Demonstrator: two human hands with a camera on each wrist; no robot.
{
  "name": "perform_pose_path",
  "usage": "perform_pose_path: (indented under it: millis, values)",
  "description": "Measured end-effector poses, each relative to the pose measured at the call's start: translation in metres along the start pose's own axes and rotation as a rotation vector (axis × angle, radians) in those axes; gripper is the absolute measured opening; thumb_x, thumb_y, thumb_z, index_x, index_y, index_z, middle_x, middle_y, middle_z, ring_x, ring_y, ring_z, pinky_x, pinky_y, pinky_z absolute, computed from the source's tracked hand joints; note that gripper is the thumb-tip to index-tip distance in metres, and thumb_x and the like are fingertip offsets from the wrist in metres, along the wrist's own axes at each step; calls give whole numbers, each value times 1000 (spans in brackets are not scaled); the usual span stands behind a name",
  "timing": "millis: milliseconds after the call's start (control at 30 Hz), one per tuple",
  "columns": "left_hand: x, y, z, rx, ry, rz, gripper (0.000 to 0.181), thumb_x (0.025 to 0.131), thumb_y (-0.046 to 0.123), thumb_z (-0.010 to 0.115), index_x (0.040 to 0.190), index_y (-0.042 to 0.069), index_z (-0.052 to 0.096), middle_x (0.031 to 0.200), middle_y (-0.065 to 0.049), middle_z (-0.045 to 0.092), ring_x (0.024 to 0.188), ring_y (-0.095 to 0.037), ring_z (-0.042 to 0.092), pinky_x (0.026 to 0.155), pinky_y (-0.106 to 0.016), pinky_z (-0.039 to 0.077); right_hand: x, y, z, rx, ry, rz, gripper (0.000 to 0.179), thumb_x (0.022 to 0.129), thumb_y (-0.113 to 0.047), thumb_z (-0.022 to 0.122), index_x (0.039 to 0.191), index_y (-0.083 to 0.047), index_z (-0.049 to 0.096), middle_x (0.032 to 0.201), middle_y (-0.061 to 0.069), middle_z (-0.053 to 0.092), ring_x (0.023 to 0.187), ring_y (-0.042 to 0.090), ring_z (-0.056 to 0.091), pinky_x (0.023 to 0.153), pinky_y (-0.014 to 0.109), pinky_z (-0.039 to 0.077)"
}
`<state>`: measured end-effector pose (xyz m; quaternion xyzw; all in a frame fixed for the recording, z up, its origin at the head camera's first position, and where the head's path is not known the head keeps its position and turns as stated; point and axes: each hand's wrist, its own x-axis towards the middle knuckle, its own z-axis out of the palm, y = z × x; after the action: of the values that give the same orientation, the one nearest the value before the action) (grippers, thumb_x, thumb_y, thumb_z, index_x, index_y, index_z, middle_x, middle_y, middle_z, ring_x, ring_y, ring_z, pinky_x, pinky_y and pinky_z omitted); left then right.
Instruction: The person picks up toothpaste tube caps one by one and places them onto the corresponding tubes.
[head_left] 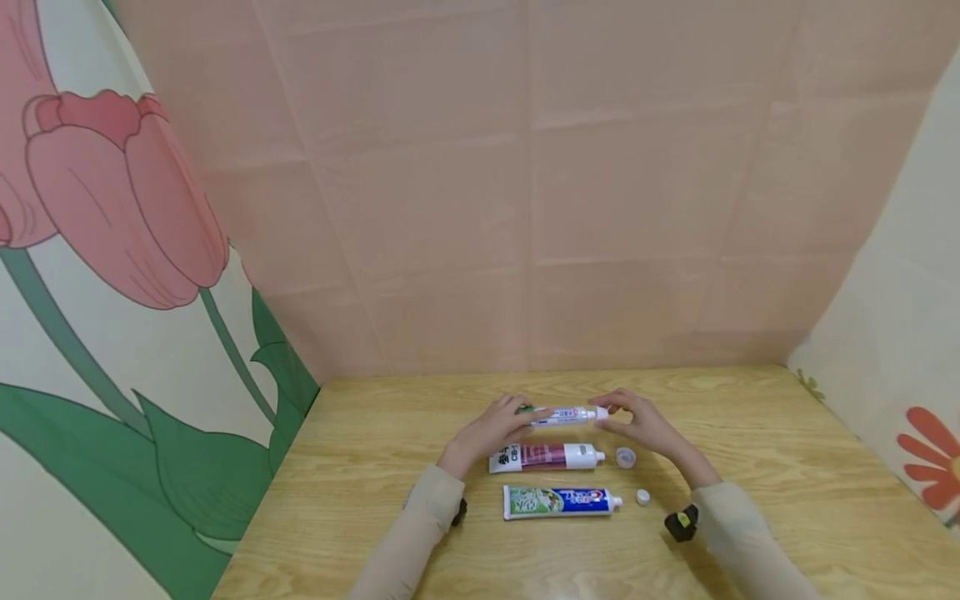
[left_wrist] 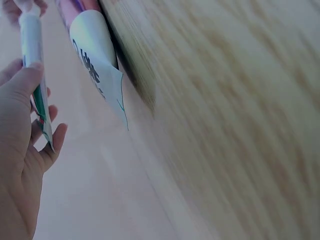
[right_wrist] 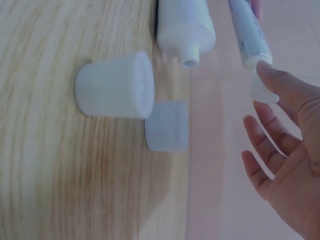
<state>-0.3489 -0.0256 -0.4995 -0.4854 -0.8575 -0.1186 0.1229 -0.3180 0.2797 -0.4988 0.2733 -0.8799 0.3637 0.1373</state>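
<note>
My left hand grips a white toothpaste tube with a green tail end, above the far part of the table. Its thumb lies along the tube in the left wrist view. At the tube's right end, my right hand pinches a white cap between thumb and fingers, over the nozzle. Nearer me lies a red-and-white toothpaste tube, its nozzle bare, with a translucent white cap just to its right. Closest to me is a green-and-blue toothpaste tube, also uncapped, beside a small white cap.
The wooden table runs back to a wall hung with a creased pink cloth. A mural with tulips covers the left side. Dark wrist camera mounts sit by both sleeves.
</note>
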Motion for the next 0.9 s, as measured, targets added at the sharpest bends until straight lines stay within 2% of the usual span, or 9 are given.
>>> perform_pose_path:
  millis: [167, 300, 667, 833, 900]
  values:
    - [-1, 0, -1, 1, 14, 20, 49, 96, 24, 49, 142, 35, 33, 124, 2, 49, 109, -9, 43, 93, -20, 41, 1, -2, 2, 24, 30, 25, 33, 78, -19, 74, 105, -4, 62, 98, 3, 64, 87, 18, 59, 81, 47, 50]
    - [-3, 0, -1, 4, 20, 27, 49, 96, 23, 49, 142, 35, 35, 125, 2, 49, 110, -9, 43, 94, -21, 41, 0, -4, 3, 17, 44, 38, 30, 78, -19, 75, 102, -7, 62, 95, 1, 63, 86, 20, 60, 81, 48, 50]
    - [-5, 2, -2, 7, 48, 28, 50, 96, 24, 50, 142, 35, 34, 126, 2, 49, 112, -9, 42, 96, -20, 40, -2, -11, 2, 19, 51, 57, 30, 80, -22, 73, 106, -10, 65, 98, -1, 64, 87, 26, 60, 78, 47, 50]
    - [-6, 2, -2, 7, 60, 22, 50, 96, 24, 50, 142, 35, 35, 126, 2, 49, 112, -9, 42, 96, -21, 40, -4, -11, 2, 37, 50, 79, 31, 81, -24, 72, 107, -9, 65, 98, -2, 65, 86, 21, 60, 79, 48, 49]
    - [-6, 3, -1, 6, 68, 23, 50, 95, 23, 51, 141, 35, 35, 126, 2, 49, 112, -10, 42, 95, -21, 40, -4, -11, 3, 44, 49, 88, 31, 81, -25, 72, 107, -9, 65, 98, -3, 65, 85, 16, 59, 79, 44, 49]
